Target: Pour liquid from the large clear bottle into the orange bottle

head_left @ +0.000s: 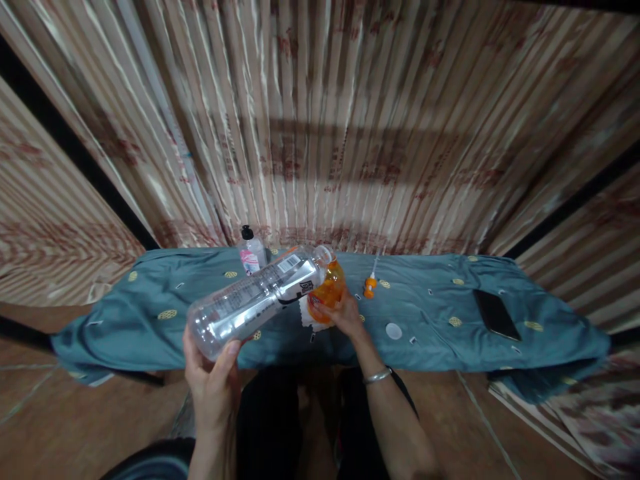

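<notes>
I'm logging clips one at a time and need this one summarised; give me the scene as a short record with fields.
Left hand: grips the base end of a clear bottle, tilted, mouth end raised
Right hand: around an orange bottle
Bottle necks: close together; contact unclear
Behind, to the left: black-capped bottle, standing
To the right: orange nozzle-like piece, white disc, dark phone-like slab
Surface: teal patterned cloth
Backdrop: striped curtain

Glossy plastic bottle [261,300], smooth orange container [326,293], probably plastic, silky creased cloth [425,290], shiny metal bangle [379,376]
</notes>
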The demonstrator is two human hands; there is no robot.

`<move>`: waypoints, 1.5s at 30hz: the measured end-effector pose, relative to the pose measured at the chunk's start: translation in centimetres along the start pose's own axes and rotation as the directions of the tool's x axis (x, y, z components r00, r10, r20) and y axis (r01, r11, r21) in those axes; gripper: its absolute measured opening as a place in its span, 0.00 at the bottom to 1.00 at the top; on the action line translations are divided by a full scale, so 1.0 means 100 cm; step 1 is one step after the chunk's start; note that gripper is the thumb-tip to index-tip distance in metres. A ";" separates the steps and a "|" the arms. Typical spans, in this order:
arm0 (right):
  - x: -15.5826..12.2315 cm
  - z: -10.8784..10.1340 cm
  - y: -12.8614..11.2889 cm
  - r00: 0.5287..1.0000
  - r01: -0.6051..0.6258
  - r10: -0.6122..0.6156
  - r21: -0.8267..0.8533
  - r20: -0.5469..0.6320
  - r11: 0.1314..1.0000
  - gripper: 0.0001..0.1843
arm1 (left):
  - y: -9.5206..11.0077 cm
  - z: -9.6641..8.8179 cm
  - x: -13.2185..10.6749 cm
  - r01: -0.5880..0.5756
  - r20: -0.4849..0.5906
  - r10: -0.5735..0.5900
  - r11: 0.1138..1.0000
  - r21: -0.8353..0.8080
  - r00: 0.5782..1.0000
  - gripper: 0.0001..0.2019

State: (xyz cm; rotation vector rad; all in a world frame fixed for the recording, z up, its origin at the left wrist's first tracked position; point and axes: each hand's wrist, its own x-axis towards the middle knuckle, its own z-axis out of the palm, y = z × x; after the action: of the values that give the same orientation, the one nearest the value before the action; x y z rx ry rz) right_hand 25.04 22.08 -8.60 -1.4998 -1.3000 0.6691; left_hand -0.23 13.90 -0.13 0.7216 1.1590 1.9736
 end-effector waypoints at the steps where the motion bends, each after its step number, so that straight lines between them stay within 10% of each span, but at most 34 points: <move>1: 0.000 0.001 0.001 1.000 0.000 0.000 -0.015 -0.011 1.000 0.37 | 0.001 0.000 0.000 0.009 -0.011 -0.009 1.000 -0.005 1.000 0.44; 45: -0.006 0.000 -0.006 0.998 -0.059 0.059 0.002 0.010 0.998 0.41 | 0.001 0.015 -0.001 0.015 -0.030 -0.019 0.993 -0.121 0.999 0.37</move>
State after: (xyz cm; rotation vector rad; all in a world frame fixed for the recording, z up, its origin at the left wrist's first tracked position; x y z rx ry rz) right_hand 24.66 21.47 -8.20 -1.5402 -1.2666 0.7168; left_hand 0.94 14.52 0.61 0.6191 1.0505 2.0278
